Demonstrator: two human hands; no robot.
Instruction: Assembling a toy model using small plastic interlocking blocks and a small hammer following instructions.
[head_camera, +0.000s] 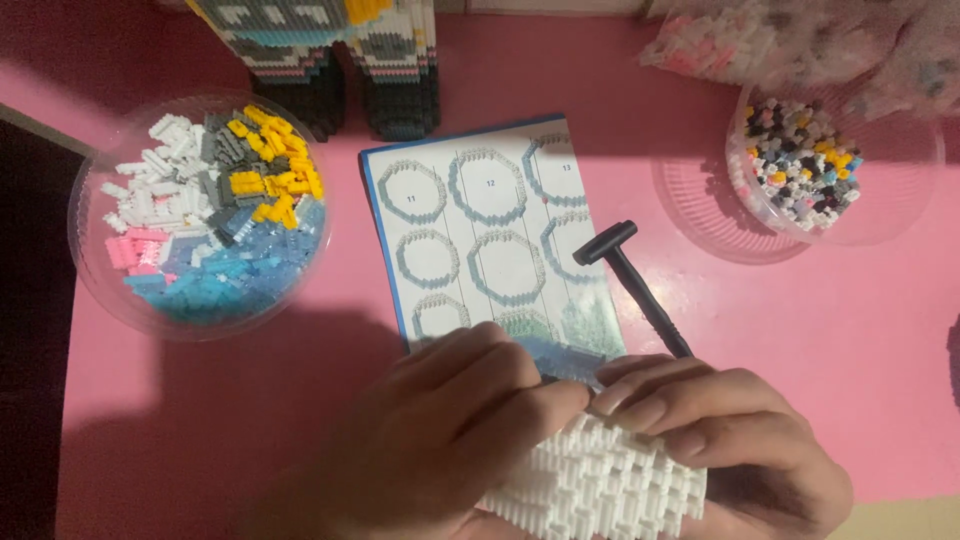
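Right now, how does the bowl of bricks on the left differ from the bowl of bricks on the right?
The left bowl holds bricks sorted by colour: white, grey, yellow, pink and blue. The right bowl holds mixed colours in one jumble. The left bowl looks nearly full across; the right bowl's bricks fill only its left part. Its pieces also look smaller. Both are clear round bowls on the pink table.

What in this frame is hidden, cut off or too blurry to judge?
- White brick piece: top under both hands, bottom cut by the frame edge.
- Black tool: lower end behind right hand.
- Booklet: bottom under left hand.
- Brick figure: upper part cut off.
- Bags: blurred.
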